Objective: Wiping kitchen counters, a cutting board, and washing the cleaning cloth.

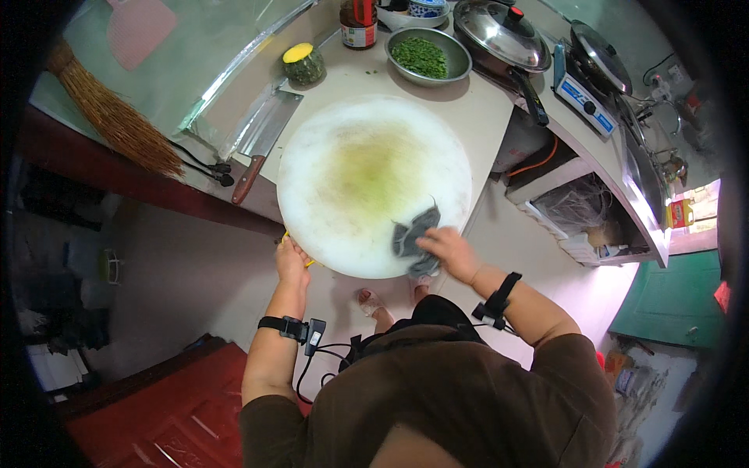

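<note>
A round white cutting board (374, 181) with a green-yellow stain in its middle lies before me on the counter, its near edge overhanging. My left hand (292, 257) grips a yellow handle (285, 236) at the board's near left edge. My right hand (449, 250) holds a crumpled grey cloth (416, 237) against the board's near right part. To the left of the board lies a cleaver (270, 130) with a wooden handle. A steel bowl (462, 61) of chopped greens (419, 57) stands behind the board, and a cut green pumpkin (303, 65) is at the back left.
At the back are a jar (358, 29) with a red handle and a lidded pan (503, 35) whose handle points towards me. A gas stove (585, 99) with another lidded pan (603, 52) stands right. A straw broom (117, 117) and black plugs (222, 174) are on the left.
</note>
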### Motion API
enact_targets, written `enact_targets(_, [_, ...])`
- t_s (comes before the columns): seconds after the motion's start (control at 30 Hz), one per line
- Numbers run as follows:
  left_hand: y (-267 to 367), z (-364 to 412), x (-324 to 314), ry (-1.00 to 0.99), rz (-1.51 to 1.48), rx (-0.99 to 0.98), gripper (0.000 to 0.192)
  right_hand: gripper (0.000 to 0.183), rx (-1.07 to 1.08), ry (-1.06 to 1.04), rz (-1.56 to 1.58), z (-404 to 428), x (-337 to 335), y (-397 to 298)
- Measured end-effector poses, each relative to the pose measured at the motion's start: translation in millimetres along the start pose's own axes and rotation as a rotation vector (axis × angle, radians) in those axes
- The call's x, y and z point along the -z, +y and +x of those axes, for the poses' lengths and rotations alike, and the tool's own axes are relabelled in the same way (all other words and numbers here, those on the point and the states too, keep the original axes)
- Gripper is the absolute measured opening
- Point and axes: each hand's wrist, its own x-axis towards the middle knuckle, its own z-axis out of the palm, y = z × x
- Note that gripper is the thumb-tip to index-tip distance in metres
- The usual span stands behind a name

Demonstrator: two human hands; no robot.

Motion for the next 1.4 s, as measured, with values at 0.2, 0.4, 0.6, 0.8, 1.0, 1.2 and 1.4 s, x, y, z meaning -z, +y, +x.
enact_targets(0.2, [1.5, -6.6, 6.4, -0.065, -0.116, 0.014, 0.025, 0.037, -0.438, 0.337, -0.266, -43.3, 36.7, 105.2])
enact_targets(0.4, [27.2, -67.5, 15.0, -0.051, -0.276, 0.14, 0.029, 0.028, -0.654, 0.42, 0.025, -72.6, 44.1, 99.4])
enact_targets(0.6, [116.4, -191.6, 18.4, -0.278, -0.456, -0.044, 0.024, 0.028, -0.466, 0.402, 0.163, -49.1, 37.5, 99.7])
enact_targets(0.8, [203.7, -309.4, 25.9, -0.332, -0.439, -0.232, 0.024, 0.026, -0.17, 0.393, 0.212, 20.7, 35.6, 79.2])
enact_targets(1.0, [187.0, -307.4, -7.9, -0.008, -0.293, -0.146, 0.02, 0.028, -0.047, 0.333, 0.23, 66.9, 5.6, 59.9])
enact_targets(1.2, [127.5, -227.4, 94.8, 0.444, -0.26, 0.033, 0.024, 0.038, -0.059, 0.252, -0.014, 72.6, -31.6, 44.1])
enact_targets(1.4, [39.0, -151.4, 179.5, 0.607, -0.399, 0.236, 0.027, 0.042, -0.193, 0.201, -0.14, 68.5, -35.1, 28.3])
